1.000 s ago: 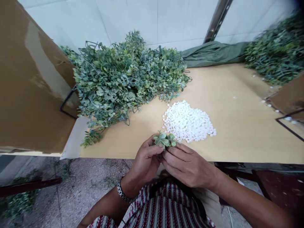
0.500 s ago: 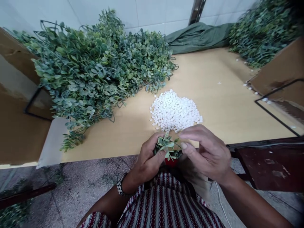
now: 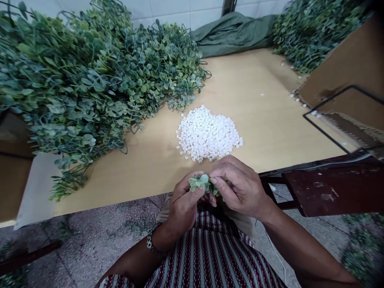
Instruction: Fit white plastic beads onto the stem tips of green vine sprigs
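Note:
A small artificial leafy sprig [image 3: 198, 182] sits in my left hand [image 3: 183, 206], closed between thumb and fingers just off the table's front edge. My right hand [image 3: 241, 188] pinches at the sprig's right side with thumb and forefinger; whether a small piece is also between those fingertips is hidden. Some green leaves show below the right fingers. Just beyond both hands, a heap of small white plastic pieces [image 3: 210, 134] lies on the tan tabletop [image 3: 150, 160].
A large pile of artificial greenery [image 3: 105, 76] covers the table's left side. Green cloth [image 3: 235, 34] lies along the back wall. At right are more greenery [image 3: 315, 32], a cardboard box [image 3: 345, 64] with a black wire frame [image 3: 325, 106], and a dark red stool [image 3: 333, 192] below.
My right hand has moved left to the sprig, and its thumb and forefinger have closed at its side. The sprig has turned in my left hand. The whole view has shifted.

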Motion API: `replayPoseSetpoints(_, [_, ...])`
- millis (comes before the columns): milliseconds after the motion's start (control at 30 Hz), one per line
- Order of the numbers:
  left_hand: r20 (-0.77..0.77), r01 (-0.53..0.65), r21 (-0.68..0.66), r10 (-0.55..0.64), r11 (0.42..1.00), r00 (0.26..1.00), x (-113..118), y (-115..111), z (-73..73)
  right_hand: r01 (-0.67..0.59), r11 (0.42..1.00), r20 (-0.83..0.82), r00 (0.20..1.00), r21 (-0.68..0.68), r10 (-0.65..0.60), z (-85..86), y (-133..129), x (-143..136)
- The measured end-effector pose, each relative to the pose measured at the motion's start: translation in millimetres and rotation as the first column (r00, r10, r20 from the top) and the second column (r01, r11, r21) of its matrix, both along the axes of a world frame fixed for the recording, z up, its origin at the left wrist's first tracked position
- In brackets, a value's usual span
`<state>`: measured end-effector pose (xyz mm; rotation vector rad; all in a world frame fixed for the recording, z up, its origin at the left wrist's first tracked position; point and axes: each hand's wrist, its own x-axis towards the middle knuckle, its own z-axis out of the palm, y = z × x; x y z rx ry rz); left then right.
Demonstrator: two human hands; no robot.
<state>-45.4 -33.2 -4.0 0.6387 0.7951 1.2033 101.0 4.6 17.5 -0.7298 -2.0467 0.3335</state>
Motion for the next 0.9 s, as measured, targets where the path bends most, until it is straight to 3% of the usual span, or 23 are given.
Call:
replayPoseSetpoints(100, [-0.069, -0.005, -0.008, 0.004, 1.0, 0.998, -3.5, 1.2, 8.0, 0.023, 0.998, 0.069, 0.997, 0.061, -0.027, -2.5, -2.0, 0.0])
replayPoseSetpoints(233, [-0.392, 0.178, 0.148, -0.107, 0.973, 0.914, -12.9, 3.5, 14.5, -0.012, 0.99, 0.123, 0.992, 0.142, -0.006, -1.9, -3.2, 1.1])
replayPoseSetpoints(300, [-0.4, 0.224, 0.132, -0.155, 0.966, 0.903, -14.3, 2.2, 12.9, -0.024, 0.986, 0.131, 0.991, 0.163, 0.003, -1.1, -3.8, 1.4])
replayPoseSetpoints(433, [-0.208, 0.124, 0.012, -0.119, 0.992, 0.971, -13.4, -2.7, 2.3, -0.028, 0.992, 0.083, 0.996, 0.126, 0.018, -2.1, -8.7, -0.5])
replayPoseSetpoints(533, [-0.249, 0.111, 0.02, -0.102, 0.994, 0.963, -14.7, -4.6, -4.3, -0.03, 0.999, 0.007, 1.0, 0.037, 0.029, -4.8, -13.1, -3.2])
replayPoseSetpoints(600, [-0.281, 0.098, 0.014, -0.09, 0.995, 0.955, -14.9, -4.8, -3.4, -0.033, 0.999, -0.023, 0.999, -0.034, 0.032, -7.1, -12.2, -1.8])
replayPoseSetpoints(700, [-0.252, -0.023, -0.087, 0.001, 0.996, 0.968, -11.2, -3.5, 7.1, -0.04, 0.998, -0.056, 0.998, -0.041, 0.038, -12.0, 0.3, 10.7])
replayPoseSetpoints(800, [-0.218, -0.132, -0.16, 0.096, 0.978, 0.971, -5.0, 1.3, 20.7, 0.142, 0.99, 0.039, 0.989, 0.018, -0.143, -18.8, 22.1, 31.8])
replayPoseSetpoints(900, [-0.19, -0.16, -0.122, 0.135, 0.98, 0.973, -0.7, 10.2, 27.5, 0.283, 0.957, 0.239, 0.927, 0.059, -0.288, -26.0, 39.7, 46.8])
